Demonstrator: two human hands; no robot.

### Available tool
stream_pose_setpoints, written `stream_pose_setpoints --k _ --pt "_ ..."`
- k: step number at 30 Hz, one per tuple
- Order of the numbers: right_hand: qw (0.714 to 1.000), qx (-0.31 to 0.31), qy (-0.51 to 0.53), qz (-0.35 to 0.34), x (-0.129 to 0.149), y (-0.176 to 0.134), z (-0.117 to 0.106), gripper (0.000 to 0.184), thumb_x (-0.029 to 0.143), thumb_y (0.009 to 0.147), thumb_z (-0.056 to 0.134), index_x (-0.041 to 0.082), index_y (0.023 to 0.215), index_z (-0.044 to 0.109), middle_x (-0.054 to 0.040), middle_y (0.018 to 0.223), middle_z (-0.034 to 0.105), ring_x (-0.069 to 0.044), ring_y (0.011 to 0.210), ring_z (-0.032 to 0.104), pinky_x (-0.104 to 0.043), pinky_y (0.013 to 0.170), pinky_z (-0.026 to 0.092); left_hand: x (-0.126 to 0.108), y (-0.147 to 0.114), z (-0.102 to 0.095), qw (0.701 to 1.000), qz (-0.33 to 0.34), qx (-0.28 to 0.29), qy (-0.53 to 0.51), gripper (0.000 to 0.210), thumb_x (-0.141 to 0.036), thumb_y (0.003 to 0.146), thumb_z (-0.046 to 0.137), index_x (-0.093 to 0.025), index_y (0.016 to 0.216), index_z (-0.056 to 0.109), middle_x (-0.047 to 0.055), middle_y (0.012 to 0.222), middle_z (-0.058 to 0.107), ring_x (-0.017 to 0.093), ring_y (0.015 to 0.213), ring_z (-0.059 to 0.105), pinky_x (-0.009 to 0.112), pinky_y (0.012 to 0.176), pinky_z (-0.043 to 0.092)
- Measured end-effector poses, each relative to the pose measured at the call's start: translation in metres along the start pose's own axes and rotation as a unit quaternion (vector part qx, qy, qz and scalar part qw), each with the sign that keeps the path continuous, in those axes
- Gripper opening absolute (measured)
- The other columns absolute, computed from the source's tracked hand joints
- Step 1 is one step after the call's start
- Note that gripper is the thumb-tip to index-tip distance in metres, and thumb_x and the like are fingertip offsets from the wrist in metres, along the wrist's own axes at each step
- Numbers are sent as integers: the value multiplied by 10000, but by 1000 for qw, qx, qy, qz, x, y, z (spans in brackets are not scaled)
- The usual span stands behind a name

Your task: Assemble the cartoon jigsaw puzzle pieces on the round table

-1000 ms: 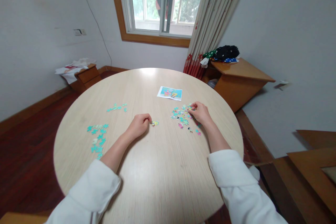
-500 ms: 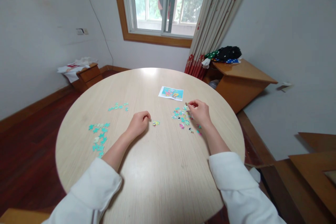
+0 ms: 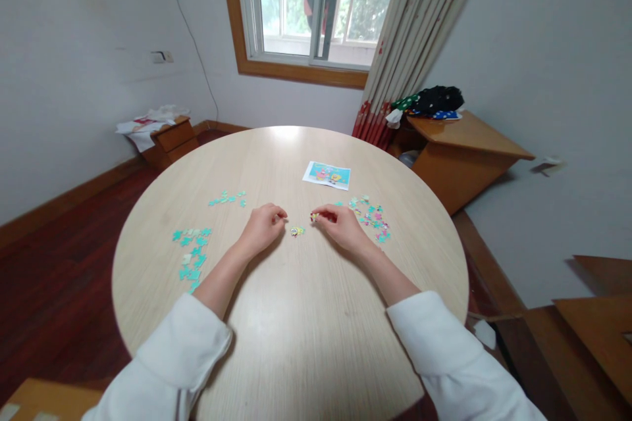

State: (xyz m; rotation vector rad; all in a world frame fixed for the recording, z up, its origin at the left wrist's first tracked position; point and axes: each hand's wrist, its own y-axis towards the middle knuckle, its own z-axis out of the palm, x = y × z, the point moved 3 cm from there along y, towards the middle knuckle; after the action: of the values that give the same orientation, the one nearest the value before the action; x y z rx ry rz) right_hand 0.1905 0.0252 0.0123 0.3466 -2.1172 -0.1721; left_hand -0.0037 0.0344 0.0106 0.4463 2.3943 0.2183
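Note:
My right hand (image 3: 340,227) pinches a small yellow and dark jigsaw puzzle piece (image 3: 314,217) between thumb and fingertips, just above the table. Just left of that piece, on the tabletop, lies a small yellow cluster of puzzle pieces (image 3: 297,231). My left hand (image 3: 264,229) rests beside this cluster on its left, fingers curled in, with nothing visible in them. Behind my right hand a loose heap of mixed puzzle pieces (image 3: 370,216), teal, pink and white, is partly hidden. A printed reference picture (image 3: 326,175) with cartoon figures lies beyond both hands.
On the left of the round wooden table (image 3: 296,342) are a column of teal pieces (image 3: 197,251) and a smaller group of teal pieces (image 3: 227,198). A wooden cabinet (image 3: 464,138) with cloths on top stands past the right edge. A window and curtain are behind.
My right hand has come left from the loose heap to near the yellow cluster, carrying a puzzle piece. My left hand stays close to the cluster. The view has shifted slightly.

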Motion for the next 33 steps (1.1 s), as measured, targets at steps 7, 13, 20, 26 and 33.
stream_pose_setpoints --k 7,13,20,26,33 --pt "995 58 77 23 5 -2 17 171 217 749 589 148 865 693 -52 774 707 -130 678 617 -269 672 467 -9 -2 0 998 16 44 31 80 -213 741 620 -158 744 679 48 794 636 176 788 576 309 762 401" --pt "980 94 160 68 3 -4 28 172 239 706 663 132 840 645 -62 750 705 -141 680 655 -249 628 492 -5 -2 4 997 4 55 50 84 -230 744 639 -154 720 665 44 794 629 187 802 575 327 776 367" --pt "977 138 146 71 6 -7 36 113 242 725 659 136 751 628 -70 756 710 -137 693 652 -245 643 485 -7 -2 3 996 -10 58 63 87 -230 740 641 -155 696 648 33 771 620 189 808 573 325 766 349" --pt "984 142 88 65 10 -9 39 65 170 739 619 144 697 661 -56 731 710 -129 669 630 -237 635 466 -8 -2 2 995 -18 64 71 91 -238 745 640 -160 697 644 32 777 621 189 814 571 329 771 342" --pt "990 129 17 55 12 -9 40 86 161 744 616 132 728 695 -60 719 711 -117 635 599 -220 596 426 -7 -2 3 995 -24 67 76 104 -245 750 632 -158 694 646 36 789 624 193 825 571 337 787 336"
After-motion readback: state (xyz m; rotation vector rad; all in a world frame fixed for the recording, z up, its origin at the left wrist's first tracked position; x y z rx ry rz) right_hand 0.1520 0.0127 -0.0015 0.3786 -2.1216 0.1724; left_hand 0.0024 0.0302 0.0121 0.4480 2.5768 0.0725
